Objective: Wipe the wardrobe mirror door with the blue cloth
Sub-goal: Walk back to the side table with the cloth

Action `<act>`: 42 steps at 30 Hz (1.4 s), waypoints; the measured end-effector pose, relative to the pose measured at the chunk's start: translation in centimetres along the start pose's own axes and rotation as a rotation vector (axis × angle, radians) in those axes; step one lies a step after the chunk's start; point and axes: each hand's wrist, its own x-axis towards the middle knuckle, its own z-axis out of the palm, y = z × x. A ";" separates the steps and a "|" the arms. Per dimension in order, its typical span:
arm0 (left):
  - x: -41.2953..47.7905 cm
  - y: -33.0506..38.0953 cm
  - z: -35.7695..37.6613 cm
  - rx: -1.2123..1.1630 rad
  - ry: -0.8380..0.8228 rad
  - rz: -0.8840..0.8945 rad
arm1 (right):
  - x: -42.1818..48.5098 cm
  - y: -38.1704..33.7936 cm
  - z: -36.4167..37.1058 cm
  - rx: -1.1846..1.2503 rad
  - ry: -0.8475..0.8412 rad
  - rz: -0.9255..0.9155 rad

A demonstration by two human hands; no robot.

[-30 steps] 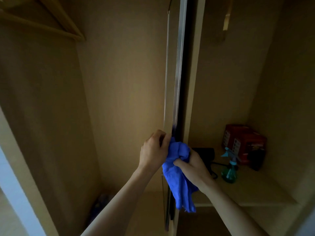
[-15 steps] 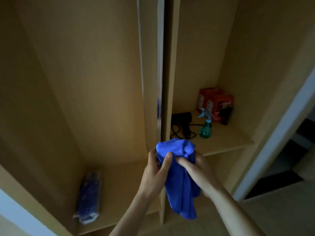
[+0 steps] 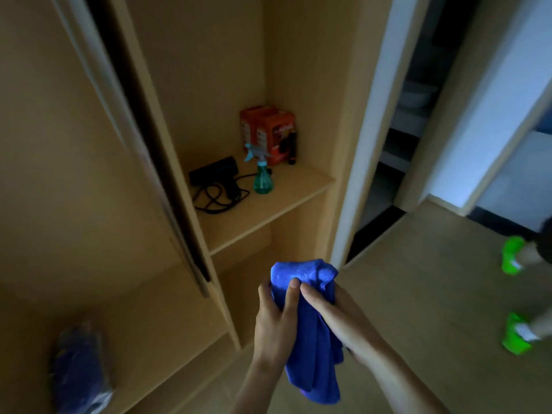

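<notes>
Here, I see my left hand (image 3: 273, 321) and right hand (image 3: 343, 324) both curled round the cloth (image 3: 310, 357), bunched between them, low before the wardrobe, apart from the door (image 3: 136, 144) edge-on at left, sprayer (image 3: 263, 179) on shelf (image 3: 286, 200)

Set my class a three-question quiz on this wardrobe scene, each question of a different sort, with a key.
1. True or false: the left hand and the right hand both grip the blue cloth.
2. What stands on the shelf beside the hair dryer? A) a mug B) a spray bottle C) a lamp
3. Fill in: the cloth is ___ the mirror door (touching / apart from).
Key: 1 true; 2 B; 3 apart from.
</notes>
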 end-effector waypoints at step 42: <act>-20.4 0.1 39.5 0.273 -1.454 0.102 | -29.4 8.2 -26.8 0.490 1.465 0.138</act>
